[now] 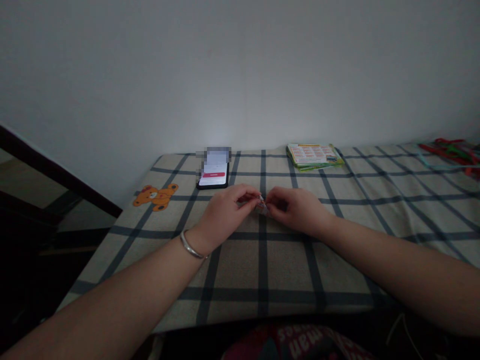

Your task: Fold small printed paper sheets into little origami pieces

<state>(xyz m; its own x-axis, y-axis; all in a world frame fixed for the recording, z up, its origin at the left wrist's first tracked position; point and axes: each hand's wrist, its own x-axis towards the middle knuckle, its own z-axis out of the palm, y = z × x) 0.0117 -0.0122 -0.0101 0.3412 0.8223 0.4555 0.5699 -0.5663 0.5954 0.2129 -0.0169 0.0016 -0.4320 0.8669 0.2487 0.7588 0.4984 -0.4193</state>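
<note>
My left hand (227,210), with a silver bangle at the wrist, pinches one side of a small, thin, shiny piece (263,205) that looks like clear plastic or foil. From the other side my right hand (296,207) grips the same piece between thumb and fingers. Both hands meet just above the middle of the checked tablecloth (240,265). Fingers cover much of the piece, so its exact kind cannot be made out.
A lit phone (214,172) lies beyond my left hand. Near the wall (255,75) is a stack of printed cards (315,155). An orange bear figure (155,196) shows at the left edge, and red and green items (450,152) are at the far right.
</note>
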